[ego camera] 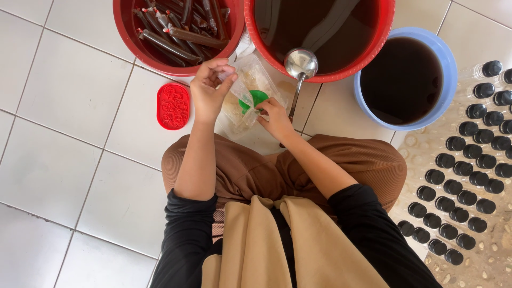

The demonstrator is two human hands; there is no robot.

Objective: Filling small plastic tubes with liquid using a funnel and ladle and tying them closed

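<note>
My left hand (pixel 209 88) pinches the top of a thin clear plastic bag (pixel 241 92) and holds it up. My right hand (pixel 275 116) grips the lower part of the same bag, right beside a small green funnel (pixel 255 99). Under both hands lies a pile of clear plastic bags (pixel 256 80) on the tiled floor. A metal ladle (pixel 300 65) rests with its bowl on the rim of a big red basin (pixel 384 37) of dark brown liquid, its handle pointing down towards my right hand.
A red basin (pixel 128 37) at upper left holds several long sealed tubes of dark liquid. A blue bucket (pixel 448 74) of dark liquid stands right. Several black-capped bottles (pixel 469 160) stand in rows at far right. A red oval lid (pixel 173 106) lies on the white tiles.
</note>
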